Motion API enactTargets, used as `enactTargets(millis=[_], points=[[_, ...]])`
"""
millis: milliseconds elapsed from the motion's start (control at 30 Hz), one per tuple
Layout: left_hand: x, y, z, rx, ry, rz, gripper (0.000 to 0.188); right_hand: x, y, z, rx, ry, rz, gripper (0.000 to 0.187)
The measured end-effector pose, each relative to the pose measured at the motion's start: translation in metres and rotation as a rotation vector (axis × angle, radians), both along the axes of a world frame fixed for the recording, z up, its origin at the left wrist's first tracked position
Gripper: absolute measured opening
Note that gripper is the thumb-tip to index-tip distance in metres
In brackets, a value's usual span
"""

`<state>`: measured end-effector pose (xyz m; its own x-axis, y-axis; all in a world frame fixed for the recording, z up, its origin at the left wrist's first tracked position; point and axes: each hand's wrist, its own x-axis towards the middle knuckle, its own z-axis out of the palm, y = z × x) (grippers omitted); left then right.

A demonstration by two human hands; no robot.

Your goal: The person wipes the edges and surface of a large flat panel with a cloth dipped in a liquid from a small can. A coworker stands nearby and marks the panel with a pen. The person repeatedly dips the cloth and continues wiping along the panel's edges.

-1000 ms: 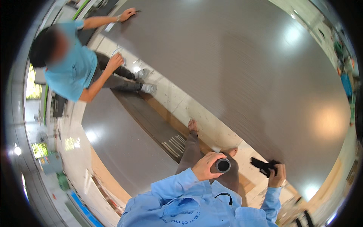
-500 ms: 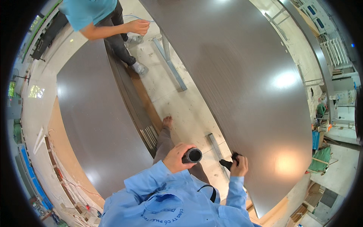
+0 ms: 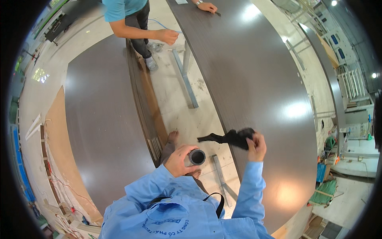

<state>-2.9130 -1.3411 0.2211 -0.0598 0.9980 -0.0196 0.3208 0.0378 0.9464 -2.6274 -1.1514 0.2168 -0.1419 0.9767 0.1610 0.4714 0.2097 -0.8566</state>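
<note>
My left hand (image 3: 176, 160) is wrapped round a short, round container (image 3: 196, 157) with a dark rim, tilted so that its open mouth faces up; its inside is too dark to make out. Pinched in the fingers of my right hand (image 3: 257, 147) is a black cloth (image 3: 237, 138), held over the near left edge of a long grey-brown panel (image 3: 258, 87). One thin end of the cloth trails left, past the panel's edge and above the floor. Light reflects brightly off the panel's smooth surface.
Left of my legs lies a stack of similar panels (image 3: 101, 103). Across from me stands a co-worker in a turquoise shirt (image 3: 126, 8), one hand (image 3: 207, 7) on the panel. Metal supports (image 3: 184, 77) stand on the tiled floor between. Another panel (image 3: 324, 67) is at far right.
My right hand has moved forward over the panel, and the black cloth now hangs spread out leftward. The container has shifted slightly left. The co-worker's other hand has come into view.
</note>
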Motion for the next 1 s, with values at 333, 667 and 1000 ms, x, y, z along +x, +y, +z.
enactTargets(millis=[333,667,1000], points=[[-0.014,0.025,0.011,0.068,0.005,0.127,0.068,0.167,-0.056,-0.011,-0.07,0.196,-0.455,0.014],[-0.01,0.049,0.019,0.122,0.007,0.112,0.07,0.191,-0.087,-0.067,-0.04,-0.466,-0.464,0.018],[-0.005,0.055,0.021,0.106,0.021,0.063,0.069,0.17,-0.103,-0.068,0.019,-0.581,-0.409,0.03]])
